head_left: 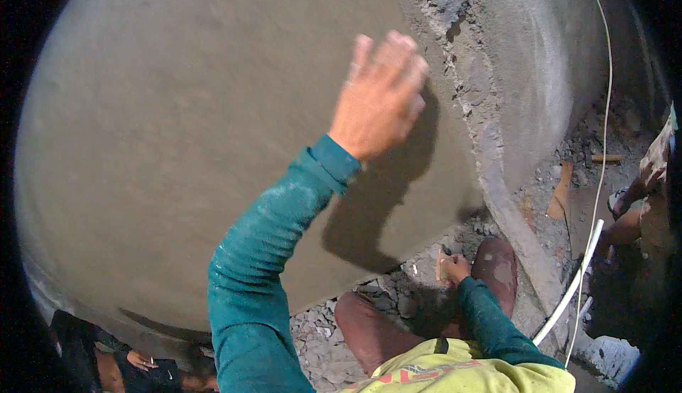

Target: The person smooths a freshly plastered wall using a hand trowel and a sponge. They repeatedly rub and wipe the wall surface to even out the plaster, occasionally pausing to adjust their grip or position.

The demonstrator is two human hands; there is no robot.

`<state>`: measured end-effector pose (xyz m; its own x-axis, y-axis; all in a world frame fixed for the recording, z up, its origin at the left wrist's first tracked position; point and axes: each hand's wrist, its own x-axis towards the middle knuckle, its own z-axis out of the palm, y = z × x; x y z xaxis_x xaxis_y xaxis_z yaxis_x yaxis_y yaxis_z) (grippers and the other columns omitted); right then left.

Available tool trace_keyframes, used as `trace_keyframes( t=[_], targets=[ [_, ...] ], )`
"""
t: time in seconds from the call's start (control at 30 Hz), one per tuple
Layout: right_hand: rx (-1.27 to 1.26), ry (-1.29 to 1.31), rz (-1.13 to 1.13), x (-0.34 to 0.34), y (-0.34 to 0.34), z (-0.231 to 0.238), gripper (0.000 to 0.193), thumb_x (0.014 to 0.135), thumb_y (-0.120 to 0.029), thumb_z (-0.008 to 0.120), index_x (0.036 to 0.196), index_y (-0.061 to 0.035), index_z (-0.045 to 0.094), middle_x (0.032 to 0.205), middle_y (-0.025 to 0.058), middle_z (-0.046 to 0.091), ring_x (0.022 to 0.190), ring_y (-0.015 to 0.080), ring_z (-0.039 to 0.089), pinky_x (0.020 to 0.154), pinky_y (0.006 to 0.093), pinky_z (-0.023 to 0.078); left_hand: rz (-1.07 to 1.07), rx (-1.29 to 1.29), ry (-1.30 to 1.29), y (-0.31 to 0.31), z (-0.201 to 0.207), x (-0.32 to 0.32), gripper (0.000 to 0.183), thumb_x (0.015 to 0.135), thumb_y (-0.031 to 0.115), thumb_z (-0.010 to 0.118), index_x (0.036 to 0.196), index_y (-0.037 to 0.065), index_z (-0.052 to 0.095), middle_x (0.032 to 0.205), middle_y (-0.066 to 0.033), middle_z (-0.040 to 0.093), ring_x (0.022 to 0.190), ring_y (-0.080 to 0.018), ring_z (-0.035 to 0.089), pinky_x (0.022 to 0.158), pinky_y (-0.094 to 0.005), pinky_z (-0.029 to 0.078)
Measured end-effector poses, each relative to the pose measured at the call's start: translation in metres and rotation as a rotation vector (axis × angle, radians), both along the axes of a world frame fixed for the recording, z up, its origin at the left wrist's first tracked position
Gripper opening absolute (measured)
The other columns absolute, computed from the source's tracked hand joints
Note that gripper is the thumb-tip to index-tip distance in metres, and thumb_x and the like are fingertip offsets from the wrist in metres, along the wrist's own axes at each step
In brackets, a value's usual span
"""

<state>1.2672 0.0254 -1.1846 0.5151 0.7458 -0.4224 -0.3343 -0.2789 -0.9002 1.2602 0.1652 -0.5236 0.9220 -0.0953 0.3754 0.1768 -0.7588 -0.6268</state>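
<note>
A broad, smooth grey-brown plastered surface (185, 109) fills most of the view. Over its upper right part is my left hand (380, 98), back toward me and fingers spread, a little blurred. Whether the fingertips touch the plaster I cannot tell; a dark shadow falls beside the hand and sleeve. Down between my bent knees, my right hand (456, 269) is closed on a thin light-brown strip (439, 264) that looks like wood. Its full shape is too small to make out.
A rough broken ridge (476, 88) borders the plaster on the right. Rubble (320, 333) lies around my legs. A thin cable (607, 95) and a white pipe (572, 286) run at the right. Other people (142, 368) show at the lower left and the far right edge (646, 187).
</note>
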Motion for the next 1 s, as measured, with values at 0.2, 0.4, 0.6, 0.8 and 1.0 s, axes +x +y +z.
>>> trace_keyframes(
  t=[0.2,0.4,0.6,0.8,1.0],
  targets=[
    [-0.117,-0.042,0.219,-0.017,-0.012,0.046,0.058,0.083,-0.037,0.087,0.125,-0.0063,0.064,0.108,0.0141,0.072,0.081,0.0247,0.071,0.050,0.0434,0.059,0.275,0.130,0.123,0.012,-0.017,-0.031,0.068,0.095,0.038,0.072,0.153,0.008,0.052,0.165,-0.0200,0.041,0.156,-0.0415,0.033,0.129,-0.0648,0.019],
    [-0.112,-0.135,0.151,-0.014,-0.009,0.018,0.054,0.085,-0.038,0.086,0.122,-0.0052,0.065,0.106,0.0145,0.073,0.078,0.0278,0.073,0.051,0.0464,0.062,0.121,-0.418,0.527,-0.027,-0.078,-0.025,0.060,0.098,0.037,0.070,0.149,0.008,0.057,0.165,-0.0193,0.042,0.158,-0.0391,0.031,0.130,-0.0642,0.018],
    [0.015,-0.172,0.112,-0.002,0.004,-0.036,0.054,0.085,-0.036,0.085,0.121,-0.0021,0.064,0.104,0.0148,0.072,0.077,0.0316,0.074,0.048,0.0476,0.062,0.057,0.049,-0.235,0.021,0.009,0.014,0.067,0.096,0.033,0.070,0.154,0.005,0.050,0.170,-0.0228,0.032,0.161,-0.0415,0.024,0.129,-0.0662,0.015],
    [0.097,-0.261,0.215,-0.018,-0.014,-0.005,0.051,0.084,-0.034,0.086,0.116,-0.0016,0.064,0.102,0.0152,0.071,0.078,0.0322,0.073,0.051,0.0480,0.064,0.258,0.201,-0.483,0.032,0.039,0.003,0.074,0.096,0.039,0.067,0.156,0.001,0.045,0.171,-0.0245,0.029,0.160,-0.0456,0.022,0.127,-0.0694,0.013],
    [-0.054,-0.129,0.185,0.008,0.005,-0.025,0.050,0.083,-0.036,0.087,0.114,-0.0042,0.064,0.098,0.0143,0.071,0.087,0.0318,0.073,0.053,0.0481,0.064,-0.067,-0.063,0.219,0.007,-0.005,0.006,0.059,0.098,0.045,0.067,0.147,0.013,0.060,0.163,-0.0191,0.045,0.156,-0.0365,0.037,0.128,-0.0674,0.019]
  ],
)
